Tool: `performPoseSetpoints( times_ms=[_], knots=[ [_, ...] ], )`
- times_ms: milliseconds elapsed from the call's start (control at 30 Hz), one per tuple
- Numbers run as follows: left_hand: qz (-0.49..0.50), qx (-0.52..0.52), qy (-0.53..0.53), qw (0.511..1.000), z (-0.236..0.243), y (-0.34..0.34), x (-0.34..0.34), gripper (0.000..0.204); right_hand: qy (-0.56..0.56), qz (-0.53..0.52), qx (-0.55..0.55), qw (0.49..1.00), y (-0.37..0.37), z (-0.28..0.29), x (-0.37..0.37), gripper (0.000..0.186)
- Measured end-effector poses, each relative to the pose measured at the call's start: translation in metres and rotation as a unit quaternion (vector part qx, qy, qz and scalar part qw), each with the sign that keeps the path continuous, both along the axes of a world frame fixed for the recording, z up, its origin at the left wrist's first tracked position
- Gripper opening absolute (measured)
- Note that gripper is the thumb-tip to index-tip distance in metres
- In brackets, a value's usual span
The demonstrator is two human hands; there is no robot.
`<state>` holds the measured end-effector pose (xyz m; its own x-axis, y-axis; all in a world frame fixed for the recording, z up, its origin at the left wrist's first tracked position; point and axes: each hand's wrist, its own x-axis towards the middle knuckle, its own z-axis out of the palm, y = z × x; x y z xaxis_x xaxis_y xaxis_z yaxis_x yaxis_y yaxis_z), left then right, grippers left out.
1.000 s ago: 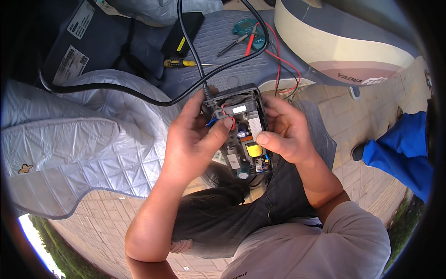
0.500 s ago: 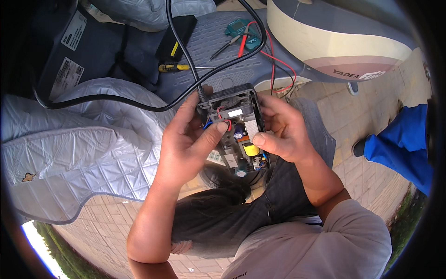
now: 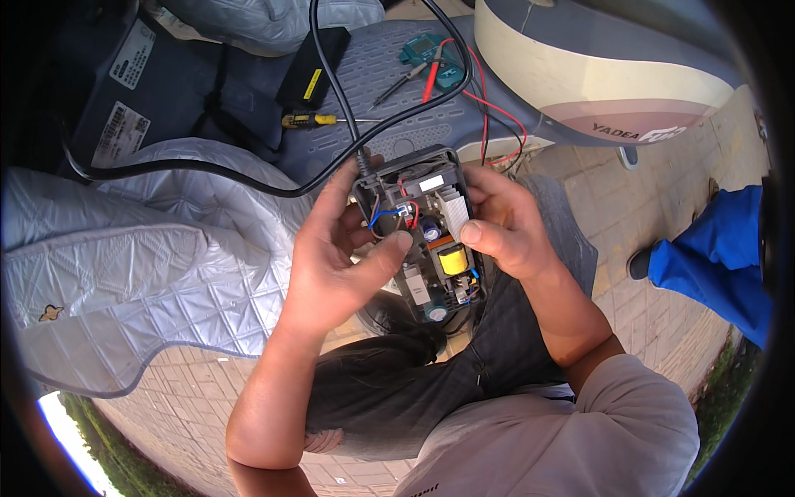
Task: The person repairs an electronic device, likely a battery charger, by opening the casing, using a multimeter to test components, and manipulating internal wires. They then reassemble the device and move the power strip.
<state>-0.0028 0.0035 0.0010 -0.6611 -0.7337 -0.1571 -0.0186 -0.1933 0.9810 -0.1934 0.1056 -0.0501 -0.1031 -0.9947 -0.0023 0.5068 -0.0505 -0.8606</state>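
I hold an opened black electronic casing (image 3: 440,258) in both hands, its circuit board facing up with a yellow transformer (image 3: 453,261), capacitors and heat sinks. My left hand (image 3: 338,261) grips the left side, thumb lying below a white connector (image 3: 403,211) with blue and red wires. My right hand (image 3: 513,232) grips the right side, thumb on the edge of a silver heat sink (image 3: 451,214). A thick black cable (image 3: 248,177) runs from the top left corner of the casing. The fingertips behind the casing are partly hidden.
Beyond lies a scooter footboard (image 3: 389,132) with a green multimeter (image 3: 447,73) and probes, a yellow screwdriver (image 3: 308,120) and a black box (image 3: 313,70). A silver quilted cover (image 3: 132,282) drapes at left. Another person's blue trouser leg (image 3: 712,265) is at right, on the paving.
My left thumb has moved down off the wires, uncovering the white connector and blue wire. My right thumb has shifted slightly up along the casing, which has tilted a little.
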Motion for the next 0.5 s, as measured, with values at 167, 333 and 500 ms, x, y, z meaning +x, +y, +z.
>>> performPoseSetpoints(
  times_ms=[167,333,500],
  knots=[
    [0.012,-0.021,-0.009,1.0,-0.0019,0.0007,-0.0032,0.08,-0.021,0.006,0.007,1.0,-0.0007,0.0007,-0.0017,0.073],
    [-0.005,-0.065,-0.026,0.998,-0.0011,-0.0017,-0.0024,0.075,-0.011,-0.001,-0.02,1.0,0.0014,-0.0048,-0.0024,0.073],
    [-0.017,-0.071,-0.006,0.997,-0.0013,-0.0026,-0.0044,0.072,-0.01,-0.002,-0.028,1.0,0.0037,-0.0056,-0.0036,0.072]
  ],
)
